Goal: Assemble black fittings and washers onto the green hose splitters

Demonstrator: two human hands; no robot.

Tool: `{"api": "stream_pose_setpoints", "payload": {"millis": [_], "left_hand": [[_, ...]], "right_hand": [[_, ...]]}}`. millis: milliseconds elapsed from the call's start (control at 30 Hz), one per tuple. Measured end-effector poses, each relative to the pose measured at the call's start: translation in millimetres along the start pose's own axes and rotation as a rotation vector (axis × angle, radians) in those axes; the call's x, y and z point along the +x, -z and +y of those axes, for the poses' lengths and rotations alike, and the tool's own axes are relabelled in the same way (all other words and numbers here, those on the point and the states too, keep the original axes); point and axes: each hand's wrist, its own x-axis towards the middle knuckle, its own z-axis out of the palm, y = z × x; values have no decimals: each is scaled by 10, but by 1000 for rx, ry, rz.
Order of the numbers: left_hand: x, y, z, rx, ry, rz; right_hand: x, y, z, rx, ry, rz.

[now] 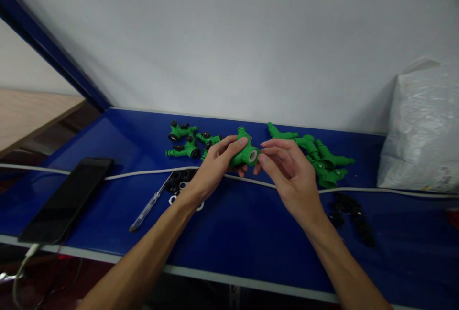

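Note:
My left hand (pixel 222 162) is wrapped round a green Y-shaped hose connector (pixel 248 154), its thumb on top. The connector's wide round end faces right and shows a white inside. Close beside that end is my right hand (pixel 292 169), thumb and fingers drawn together in a pinch at the rim. Whatever lies between those fingertips, if anything, is too small to make out. Left of my left hand are several green connectors with black valves (pixel 186 147). Behind my right hand lie several plain green connectors (pixel 328 162).
Black and white rings (pixel 176 183) and a clear-handled screwdriver (pixel 145 212) lie left of my left forearm. A black phone (pixel 66 200) rests farther left. A white cable (pixel 129 174) crosses the blue table (pixel 244 233). Small black parts (pixel 353 214) and a plastic-wrapped package (pixel 423 128) are at right.

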Motion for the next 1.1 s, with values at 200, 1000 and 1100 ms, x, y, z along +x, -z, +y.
{"api": "stream_pose_setpoints", "payload": {"millis": [200, 1000, 1100], "left_hand": [[8, -2, -12, -12, 9, 27], [16, -37, -27, -37, 47, 61], [11, -37, -16, -39, 79, 67]], "right_hand": [[-25, 2, -17, -493, 371, -36], [-82, -92, -26, -364, 171, 96], [-74, -99, -66, -313, 118, 100]]}}
